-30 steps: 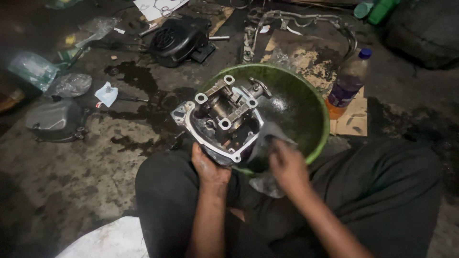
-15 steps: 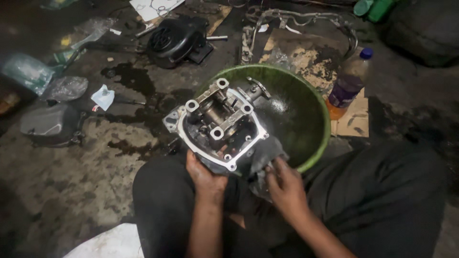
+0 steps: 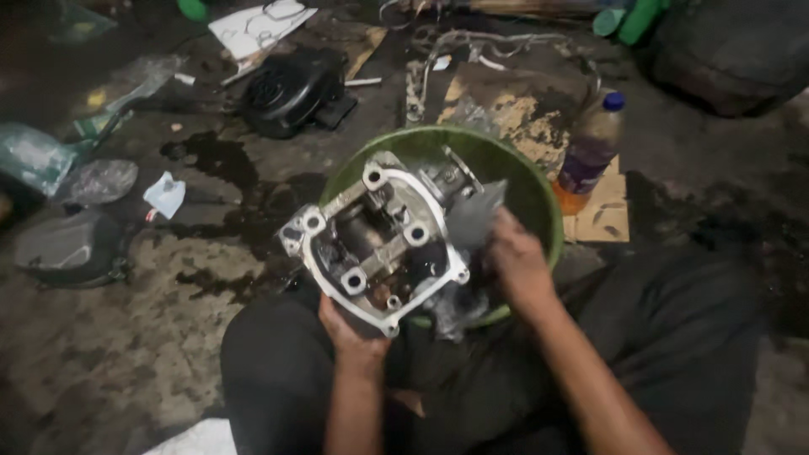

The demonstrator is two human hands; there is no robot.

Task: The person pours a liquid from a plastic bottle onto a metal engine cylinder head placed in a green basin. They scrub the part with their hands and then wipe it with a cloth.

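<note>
The left hand [image 3: 350, 333] gripped the lower edge of the grey cast-metal engine cylinder head [image 3: 379, 240], fingers closed under it, holding it above the lap and against the near rim of the round green plastic basin [image 3: 552, 215]. Half a second earlier the right hand [image 3: 518, 261] had been low, at the head's near right corner; by this moment it had risen along the head's right side, closed on a dark grey rag [image 3: 476, 211] pressed against the casting's upper right edge. The head had also tilted, its open face with the rocker assembly turned more toward the camera. I judged the wiping had moved from the lower corner to the far side of the head, so the cleaning was under way, not finished.

Beyond the head, the basin sat on the stained concrete floor [image 3: 126, 337]. Right of the basin stood a clear plastic bottle with a blue cap [image 3: 586, 152] on a torn piece of brown cardboard [image 3: 607, 219]. Left of the basin lay a dark oil spill [image 3: 227, 168], a crumpled white scrap [image 3: 164, 194] and a grey engine cover [image 3: 63, 244]. Farther off, behind the basin to the left, rested a black fan shroud [image 3: 286, 88]. The basin's rim crowded the rag hand's reach.
</note>
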